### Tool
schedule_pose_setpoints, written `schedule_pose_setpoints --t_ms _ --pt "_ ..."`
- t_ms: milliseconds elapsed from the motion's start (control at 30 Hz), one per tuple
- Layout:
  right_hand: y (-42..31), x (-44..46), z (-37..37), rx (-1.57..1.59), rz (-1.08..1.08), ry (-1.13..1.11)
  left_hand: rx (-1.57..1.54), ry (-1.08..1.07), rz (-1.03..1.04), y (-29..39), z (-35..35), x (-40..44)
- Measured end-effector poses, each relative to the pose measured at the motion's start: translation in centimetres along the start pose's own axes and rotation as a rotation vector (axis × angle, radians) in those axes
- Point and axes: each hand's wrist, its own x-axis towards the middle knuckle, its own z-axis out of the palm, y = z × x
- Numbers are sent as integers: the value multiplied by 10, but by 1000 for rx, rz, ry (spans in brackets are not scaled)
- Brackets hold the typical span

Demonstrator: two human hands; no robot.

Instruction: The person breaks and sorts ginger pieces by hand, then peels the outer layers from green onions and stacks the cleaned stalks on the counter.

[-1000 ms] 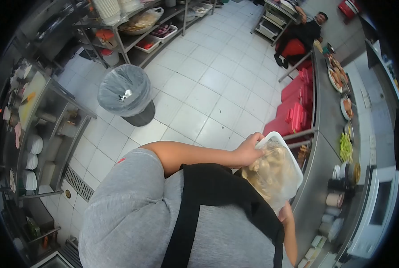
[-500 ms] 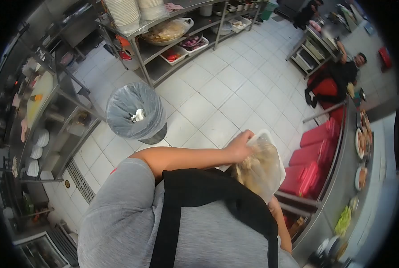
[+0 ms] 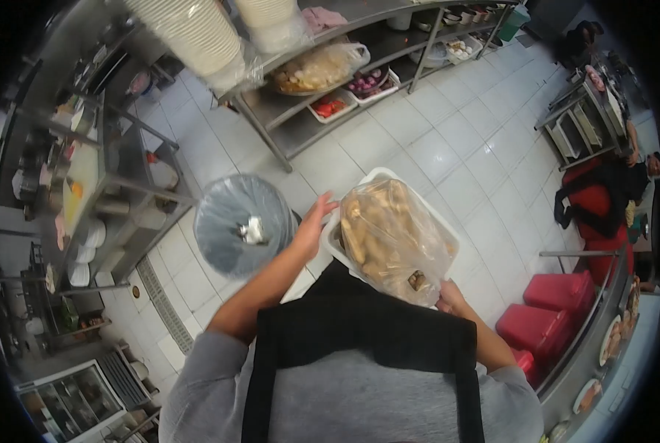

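Note:
In front of my apron is a white plastic tray (image 3: 448, 229) bearing a large clear plastic bag (image 3: 392, 236) of brown, lumpy pieces that I cannot identify. The bag bulges above the rim. My left hand (image 3: 313, 227) is at the tray's left side, its fingers stretched out along the edge; whether it bears weight I cannot tell. At the near right corner, my right hand (image 3: 452, 297) is closed on the tray, with part of its fingers hidden beneath the bag.
A lined bin (image 3: 241, 221) stands to my left. Ahead, a steel shelf (image 3: 285, 122) holds stacked containers (image 3: 197, 37) and red onions (image 3: 367, 83). Red lidded boxes (image 3: 537, 325) are at right beside a counter. A person (image 3: 603, 199) sits farther off at right.
The tray and bag have moved left and come round in front of me. My left hand has gone from gripping the tray's far edge to stretched fingers at its left side.

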Motion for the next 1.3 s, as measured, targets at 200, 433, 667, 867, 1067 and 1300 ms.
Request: schedule_pose_setpoints --t_ms 200,433,667,867,1067,1300 --pt "-33 183 96 113 0 -71 926 125 -117 -162 -125 44" --pt "-18 451 161 33 84 -74 1323 -268 -486 -188 -82 90" --pt "-24 630 246 -37 177 -47 1407 -123 -456 -172 -77 131" --pt "10 721 320 -142 76 94 1400 -21 -388 -178 -88 156" --pt "-28 744 368 -217 163 79 1376 42 -375 -179 -90 168" --pt "-22 616 208 -1089 303 -157 1389 -194 -335 -136 -68 177"
